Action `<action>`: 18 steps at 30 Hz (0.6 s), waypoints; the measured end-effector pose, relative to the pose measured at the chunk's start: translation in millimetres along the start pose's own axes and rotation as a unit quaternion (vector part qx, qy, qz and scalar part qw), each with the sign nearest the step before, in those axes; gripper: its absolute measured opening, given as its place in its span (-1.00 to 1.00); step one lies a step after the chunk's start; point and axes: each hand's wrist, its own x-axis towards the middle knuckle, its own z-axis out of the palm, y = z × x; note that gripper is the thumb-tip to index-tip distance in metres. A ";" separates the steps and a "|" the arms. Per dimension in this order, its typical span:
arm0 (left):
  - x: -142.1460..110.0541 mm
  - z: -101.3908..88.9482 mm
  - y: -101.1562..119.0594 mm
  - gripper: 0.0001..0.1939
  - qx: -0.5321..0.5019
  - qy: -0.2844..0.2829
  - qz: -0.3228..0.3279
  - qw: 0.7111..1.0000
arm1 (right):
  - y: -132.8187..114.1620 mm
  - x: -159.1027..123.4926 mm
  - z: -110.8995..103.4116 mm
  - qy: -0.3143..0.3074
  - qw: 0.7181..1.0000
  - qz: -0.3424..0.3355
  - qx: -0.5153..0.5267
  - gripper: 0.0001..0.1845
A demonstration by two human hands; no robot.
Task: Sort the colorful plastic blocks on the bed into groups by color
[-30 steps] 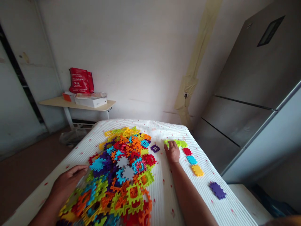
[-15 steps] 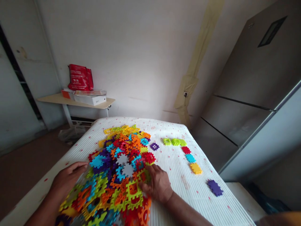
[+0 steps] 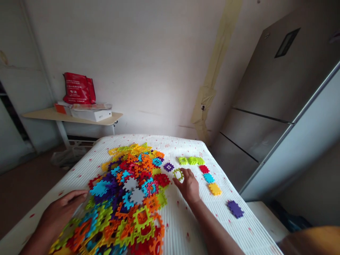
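Observation:
My right hand (image 3: pixel 189 186) is closed, with thumb and fingers on a lime-green square frame puzzle tile (image 3: pixel 175 174), just above the tablecloth and right of the pile. At the left side of the heap of colourful interlocking plastic tiles (image 3: pixel 130 184) is my left hand (image 3: pixel 62 209). Its thumb and forefinger lie together; something clear shows beneath them, and I cannot make out what they hold. Two grey tiles (image 3: pixel 137 196) lie on top of the heap, with a light-blue tile (image 3: pixel 100 188) near my left fingertips. A purple window-shaped tile (image 3: pixel 169 166) lies apart beside it.
On the right of the white ribbed tablecloth (image 3: pixel 183 226) lie lime-green tiles (image 3: pixel 196 160), a red tile (image 3: pixel 204 169), a blue tile (image 3: pixel 209 177), a yellow tile (image 3: pixel 215 188) and a purple tile (image 3: pixel 235 209). A fridge (image 3: pixel 255 106) stands right; a side table (image 3: pixel 117 118) stands back left.
My right hand has moved from the heap's right edge away and up to the right, taking a lime-green frame tile along. My left hand stays by the heap. The view has turned slightly right.

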 end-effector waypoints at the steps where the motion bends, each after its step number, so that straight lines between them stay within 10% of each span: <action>1: 0.0 0.4 -0.4 -0.55 -0.001 -0.004 -0.002 1.000 | 9.5 4.9 2.2 0.000 0.999 0.022 -0.025 -0.62; 18: 16.1 3.9 -22.3 -0.57 0.024 0.013 -0.012 1.000 | 38.9 13.2 17.1 -0.047 0.984 0.121 -0.121 -0.68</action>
